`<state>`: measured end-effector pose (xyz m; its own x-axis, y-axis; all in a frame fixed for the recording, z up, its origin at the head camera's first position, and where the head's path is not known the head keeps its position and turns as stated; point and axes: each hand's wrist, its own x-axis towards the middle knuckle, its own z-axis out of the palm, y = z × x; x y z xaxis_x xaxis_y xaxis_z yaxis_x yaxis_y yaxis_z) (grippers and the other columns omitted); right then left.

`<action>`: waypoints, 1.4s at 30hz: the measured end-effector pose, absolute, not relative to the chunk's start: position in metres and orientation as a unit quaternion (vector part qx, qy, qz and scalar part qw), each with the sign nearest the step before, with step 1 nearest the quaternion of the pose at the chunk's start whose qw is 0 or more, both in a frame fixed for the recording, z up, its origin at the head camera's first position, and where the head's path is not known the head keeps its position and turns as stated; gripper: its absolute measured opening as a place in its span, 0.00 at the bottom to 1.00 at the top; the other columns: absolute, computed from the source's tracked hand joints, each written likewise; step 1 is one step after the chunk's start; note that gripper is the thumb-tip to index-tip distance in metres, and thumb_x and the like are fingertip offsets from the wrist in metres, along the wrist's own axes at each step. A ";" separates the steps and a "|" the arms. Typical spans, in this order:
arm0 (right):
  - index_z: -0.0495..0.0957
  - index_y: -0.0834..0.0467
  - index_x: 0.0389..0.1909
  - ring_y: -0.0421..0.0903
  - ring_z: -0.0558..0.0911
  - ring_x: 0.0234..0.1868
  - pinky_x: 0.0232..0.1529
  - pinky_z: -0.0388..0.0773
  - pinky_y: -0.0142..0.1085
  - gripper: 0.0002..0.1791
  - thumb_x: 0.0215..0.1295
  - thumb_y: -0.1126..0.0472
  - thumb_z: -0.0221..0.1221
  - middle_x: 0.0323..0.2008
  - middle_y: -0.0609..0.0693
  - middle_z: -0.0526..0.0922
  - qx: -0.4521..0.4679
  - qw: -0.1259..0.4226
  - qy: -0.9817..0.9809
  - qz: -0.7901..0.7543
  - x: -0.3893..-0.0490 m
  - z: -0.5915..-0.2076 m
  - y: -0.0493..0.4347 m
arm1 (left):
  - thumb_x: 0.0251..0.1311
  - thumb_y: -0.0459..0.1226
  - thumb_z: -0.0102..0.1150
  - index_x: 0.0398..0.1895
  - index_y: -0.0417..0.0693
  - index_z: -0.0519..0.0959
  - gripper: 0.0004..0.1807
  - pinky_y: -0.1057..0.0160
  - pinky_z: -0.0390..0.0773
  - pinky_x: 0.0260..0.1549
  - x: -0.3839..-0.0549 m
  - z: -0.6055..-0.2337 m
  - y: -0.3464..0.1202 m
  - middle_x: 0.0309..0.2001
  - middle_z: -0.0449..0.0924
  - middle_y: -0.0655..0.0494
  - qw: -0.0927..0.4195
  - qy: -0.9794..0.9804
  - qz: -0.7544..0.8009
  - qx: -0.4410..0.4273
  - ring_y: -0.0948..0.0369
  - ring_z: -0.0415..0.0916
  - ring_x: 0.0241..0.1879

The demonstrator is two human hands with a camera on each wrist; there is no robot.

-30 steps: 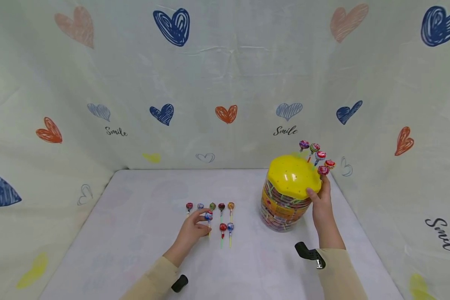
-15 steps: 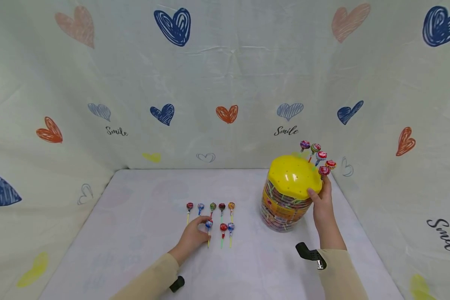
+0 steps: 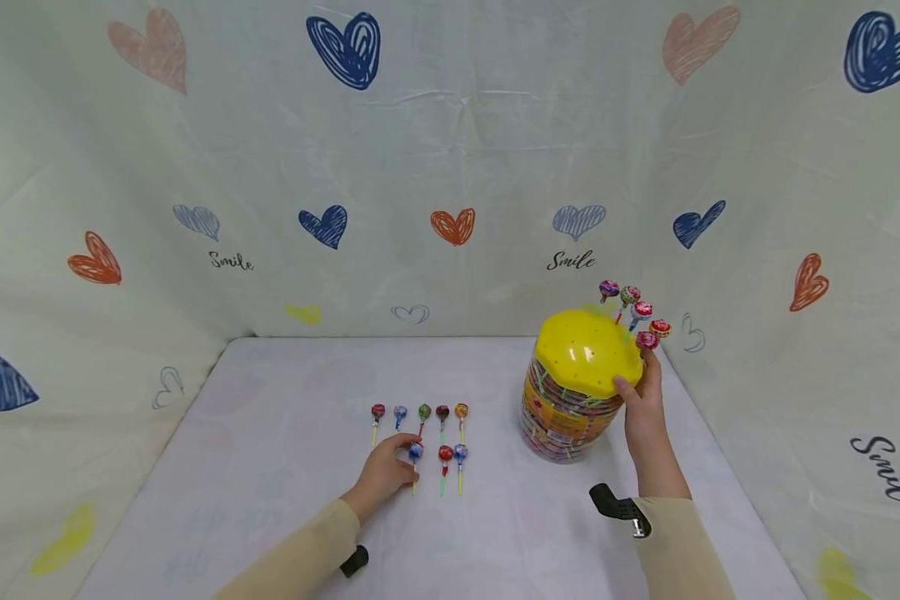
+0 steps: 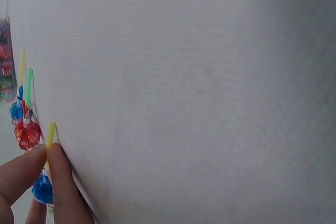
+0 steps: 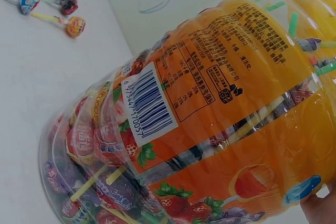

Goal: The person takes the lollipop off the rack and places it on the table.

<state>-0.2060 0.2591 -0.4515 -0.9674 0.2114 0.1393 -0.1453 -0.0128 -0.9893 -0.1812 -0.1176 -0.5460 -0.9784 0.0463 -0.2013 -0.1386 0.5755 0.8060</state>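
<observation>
My left hand [image 3: 381, 473] pinches the yellow stick of a blue lollipop [image 3: 416, 452] between thumb and finger; the left wrist view shows the fingertips on that stick [image 4: 51, 132] at the tabletop. Just right of it lie a red lollipop [image 3: 446, 454] and another blue lollipop [image 3: 461, 452]. My right hand [image 3: 645, 417] grips the upper right side of a clear candy jar [image 3: 562, 408] with a yellow lid [image 3: 581, 350]. The jar leans slightly. Lollipops fill it behind an orange label [image 5: 210, 72]. Several more lollipops [image 3: 641, 311] stick up from the lid's right edge.
Behind the left hand, a row of several lollipops [image 3: 424, 412] lies on the white tabletop [image 3: 270, 400]. A pale curtain [image 3: 375, 150] with printed hearts hangs behind and on both sides of the table.
My left hand has moved toward me, bringing the blue lollipop down level with the front red and blue ones; over the last half second it barely shifts. The right hand and jar stay put.
</observation>
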 end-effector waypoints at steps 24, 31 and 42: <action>0.39 0.46 0.76 0.46 0.48 0.75 0.73 0.39 0.46 0.42 0.72 0.64 0.53 0.76 0.46 0.46 -0.012 0.128 -0.685 0.717 -0.205 -0.449 0.259 | 0.42 0.24 0.74 0.58 0.43 0.76 0.35 0.62 0.76 0.27 -0.185 -0.545 -0.116 0.45 0.75 0.48 0.106 0.901 0.421 -0.022 0.60 0.72 0.26; 0.39 0.46 0.76 0.46 0.50 0.74 0.73 0.40 0.44 0.42 0.72 0.63 0.54 0.75 0.47 0.48 -0.004 0.128 -0.678 0.724 -0.205 -0.450 0.259 | 0.42 0.25 0.75 0.59 0.43 0.74 0.36 0.62 0.77 0.28 -0.184 -0.545 -0.116 0.45 0.74 0.48 0.109 0.899 0.423 -0.027 0.60 0.72 0.27; 0.39 0.47 0.76 0.47 0.52 0.73 0.73 0.40 0.45 0.41 0.72 0.60 0.54 0.74 0.50 0.50 0.011 0.139 -0.674 0.725 -0.206 -0.451 0.261 | 0.46 0.28 0.73 0.57 0.44 0.76 0.31 0.62 0.77 0.29 -0.190 -0.530 -0.123 0.46 0.75 0.46 0.086 0.902 0.422 -0.022 0.60 0.74 0.29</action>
